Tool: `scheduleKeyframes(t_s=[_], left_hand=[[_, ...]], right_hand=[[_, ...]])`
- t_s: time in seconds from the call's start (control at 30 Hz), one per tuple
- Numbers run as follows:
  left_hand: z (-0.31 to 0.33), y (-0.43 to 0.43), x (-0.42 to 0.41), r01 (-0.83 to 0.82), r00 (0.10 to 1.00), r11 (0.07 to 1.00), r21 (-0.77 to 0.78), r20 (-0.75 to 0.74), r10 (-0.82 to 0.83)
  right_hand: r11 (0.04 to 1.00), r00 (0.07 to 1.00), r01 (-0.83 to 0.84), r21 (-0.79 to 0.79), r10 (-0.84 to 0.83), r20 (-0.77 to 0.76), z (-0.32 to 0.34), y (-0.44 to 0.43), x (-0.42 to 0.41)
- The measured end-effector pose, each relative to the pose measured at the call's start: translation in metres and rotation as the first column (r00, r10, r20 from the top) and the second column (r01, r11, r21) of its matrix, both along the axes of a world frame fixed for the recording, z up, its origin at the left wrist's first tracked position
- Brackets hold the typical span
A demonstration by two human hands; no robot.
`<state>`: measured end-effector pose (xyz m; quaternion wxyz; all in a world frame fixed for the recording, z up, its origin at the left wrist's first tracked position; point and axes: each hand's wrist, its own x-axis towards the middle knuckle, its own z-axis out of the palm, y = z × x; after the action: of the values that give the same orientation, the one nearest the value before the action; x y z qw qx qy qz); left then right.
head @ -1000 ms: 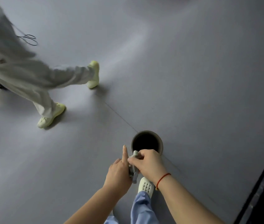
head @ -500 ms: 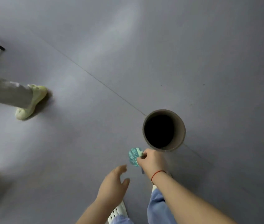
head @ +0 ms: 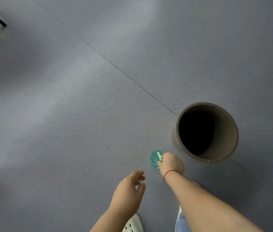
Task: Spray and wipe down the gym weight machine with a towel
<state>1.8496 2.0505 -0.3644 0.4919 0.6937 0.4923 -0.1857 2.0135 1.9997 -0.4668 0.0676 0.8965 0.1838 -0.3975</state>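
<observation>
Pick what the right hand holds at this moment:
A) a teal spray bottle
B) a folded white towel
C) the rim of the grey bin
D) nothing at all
A: the right hand has its fingers curled round the top of the teal spray bottle, which sits just left of the grey bin and apart from its rim.

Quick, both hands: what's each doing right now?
Left hand: open, fingers relaxed, holding nothing.
Right hand: gripping the translucent teal plastic spray bottle by its top.
</observation>
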Motion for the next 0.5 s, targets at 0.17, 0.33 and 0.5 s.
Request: scheduleKeyframes(t_s=[0.17,0.33,0.5], left_hand=[[0.000,-0.002,0.001,-0.044,0.999,0.997,-0.065,0.001,0.044],[0.026,-0.009,0.008,-0.056,0.998,0.991,-0.123,0.017,0.058],[0.075,-0.017,0.013,-0.008,1.000,0.985,-0.170,0.015,0.010]], right_hand=[[0.998,0.998,0.065,-0.021,-0.065,-0.017,-0.005,0.004,0.000],[1.000,0.999,0.000,0.011,0.001,-0.052,0.019,0.000,-0.006],[1.000,0.990,-0.014,0.017,0.016,-0.140,0.087,-0.020,-0.009]])
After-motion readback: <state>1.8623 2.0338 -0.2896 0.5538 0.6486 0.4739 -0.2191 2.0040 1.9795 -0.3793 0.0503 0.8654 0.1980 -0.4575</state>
